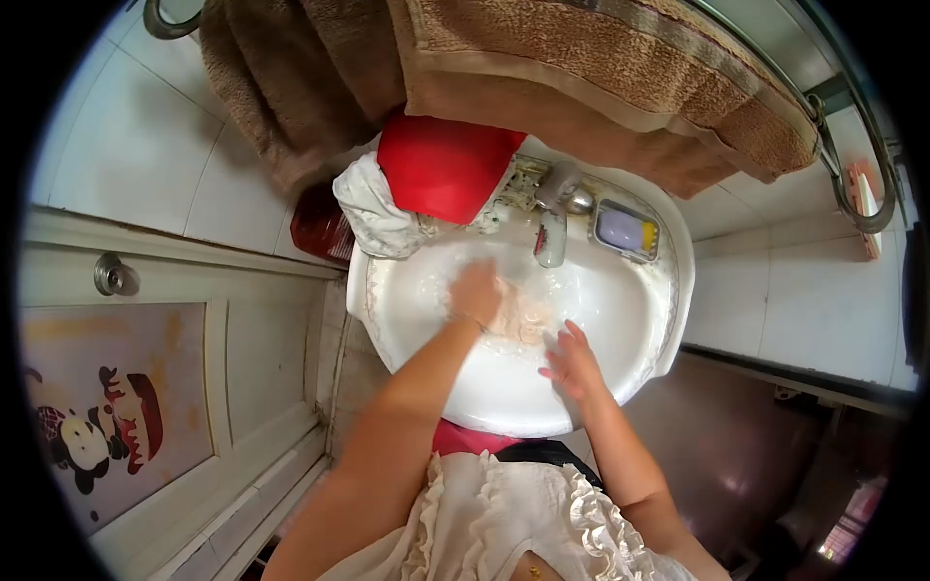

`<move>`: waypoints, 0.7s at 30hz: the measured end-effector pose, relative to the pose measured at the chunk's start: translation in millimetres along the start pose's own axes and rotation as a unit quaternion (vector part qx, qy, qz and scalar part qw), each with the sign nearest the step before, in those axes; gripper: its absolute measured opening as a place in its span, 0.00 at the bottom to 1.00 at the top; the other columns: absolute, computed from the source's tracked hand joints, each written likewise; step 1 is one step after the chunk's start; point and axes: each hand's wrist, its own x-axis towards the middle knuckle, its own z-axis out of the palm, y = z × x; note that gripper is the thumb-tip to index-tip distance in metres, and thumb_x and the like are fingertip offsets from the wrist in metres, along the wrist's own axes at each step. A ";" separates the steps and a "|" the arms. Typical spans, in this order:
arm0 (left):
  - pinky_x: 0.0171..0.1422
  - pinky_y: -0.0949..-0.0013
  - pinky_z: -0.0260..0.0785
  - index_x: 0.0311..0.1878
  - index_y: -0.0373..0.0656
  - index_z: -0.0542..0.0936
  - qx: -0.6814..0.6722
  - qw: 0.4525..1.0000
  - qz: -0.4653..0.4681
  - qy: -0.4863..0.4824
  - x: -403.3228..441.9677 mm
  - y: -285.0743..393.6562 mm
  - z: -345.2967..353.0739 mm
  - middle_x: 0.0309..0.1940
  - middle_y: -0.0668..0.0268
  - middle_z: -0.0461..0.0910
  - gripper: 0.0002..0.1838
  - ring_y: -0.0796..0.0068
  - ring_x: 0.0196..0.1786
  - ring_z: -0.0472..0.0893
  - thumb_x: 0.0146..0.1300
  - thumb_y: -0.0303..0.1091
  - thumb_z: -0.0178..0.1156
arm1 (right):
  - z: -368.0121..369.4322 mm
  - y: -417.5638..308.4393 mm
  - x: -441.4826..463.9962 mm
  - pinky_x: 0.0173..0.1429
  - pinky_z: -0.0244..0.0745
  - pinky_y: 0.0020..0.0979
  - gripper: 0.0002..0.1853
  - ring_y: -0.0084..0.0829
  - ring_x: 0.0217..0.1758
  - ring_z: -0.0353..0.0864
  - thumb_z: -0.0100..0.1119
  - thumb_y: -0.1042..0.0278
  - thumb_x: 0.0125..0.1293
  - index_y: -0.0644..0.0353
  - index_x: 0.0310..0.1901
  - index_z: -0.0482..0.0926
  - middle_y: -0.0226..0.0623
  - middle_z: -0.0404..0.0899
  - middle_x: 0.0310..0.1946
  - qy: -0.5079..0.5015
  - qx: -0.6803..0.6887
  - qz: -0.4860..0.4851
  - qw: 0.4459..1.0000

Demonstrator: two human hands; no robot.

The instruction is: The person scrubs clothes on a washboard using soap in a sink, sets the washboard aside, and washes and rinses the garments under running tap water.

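A pale peach cloth (523, 320) lies wet in the white washbasin (504, 392), below the tap (550, 237). My left hand (475, 292) is over the basin at the cloth's left edge. Motion blurs its fingers, so I cannot make out whether they grip the cloth. On the other side my right hand (573, 364) hovers near the cloth's right edge, open, its fingers apart with nothing in them. Water shows around the cloth.
A red plastic container (446, 165) and a bunched white cloth (373, 208) rest on the basin's back left rim. At back right sits a soap dish (625, 232) with purple and yellow pieces. Brown towels (601, 92) hang above. A door (271, 378) stands left.
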 end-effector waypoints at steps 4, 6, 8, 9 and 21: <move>0.61 0.61 0.66 0.56 0.39 0.73 -0.213 0.943 0.211 -0.146 -33.2 81.4 -20.6 0.51 0.48 0.73 0.21 0.53 0.56 0.74 0.57 0.26 0.55 | 12.8 -15.3 24.2 0.58 0.70 0.50 0.28 0.47 0.57 0.73 0.49 0.44 0.69 0.52 0.63 0.65 0.40 0.64 0.64 -0.029 0.110 0.020 0.993; 0.54 0.58 0.69 0.48 0.41 0.74 -0.427 0.880 0.196 -0.073 -60.8 110.6 -14.7 0.44 0.52 0.76 0.14 0.52 0.48 0.77 0.58 0.30 0.55 | -17.2 2.9 66.9 0.58 0.71 0.46 0.26 0.43 0.55 0.75 0.48 0.43 0.69 0.55 0.58 0.69 0.40 0.71 0.58 -0.268 0.281 -0.010 0.922; 0.48 0.55 0.71 0.45 0.43 0.74 -0.425 0.868 0.256 -0.011 -81.6 121.5 -18.5 0.40 0.54 0.77 0.10 0.51 0.44 0.78 0.61 0.34 0.53 | -14.9 -6.2 70.4 0.59 0.71 0.42 0.25 0.40 0.53 0.77 0.47 0.44 0.70 0.57 0.55 0.71 0.40 0.75 0.53 -0.327 0.349 0.022 0.878; 0.49 0.56 0.71 0.45 0.44 0.74 -0.385 0.880 0.277 -0.031 -81.7 122.4 -19.3 0.39 0.55 0.78 0.12 0.51 0.44 0.79 0.60 0.36 0.54 | -11.2 -18.5 69.0 0.59 0.72 0.39 0.25 0.37 0.52 0.78 0.46 0.44 0.71 0.58 0.54 0.72 0.39 0.77 0.50 -0.313 0.362 0.051 0.877; 0.53 0.56 0.70 0.56 0.45 0.76 0.049 0.950 0.038 0.308 3.1 -11.5 -31.3 0.46 0.52 0.78 0.19 0.49 0.51 0.76 0.65 0.41 0.52 | 7.2 -23.1 -6.5 0.62 0.70 0.49 0.31 0.46 0.68 0.62 0.51 0.50 0.69 0.50 0.69 0.56 0.48 0.52 0.71 0.073 0.106 0.070 0.989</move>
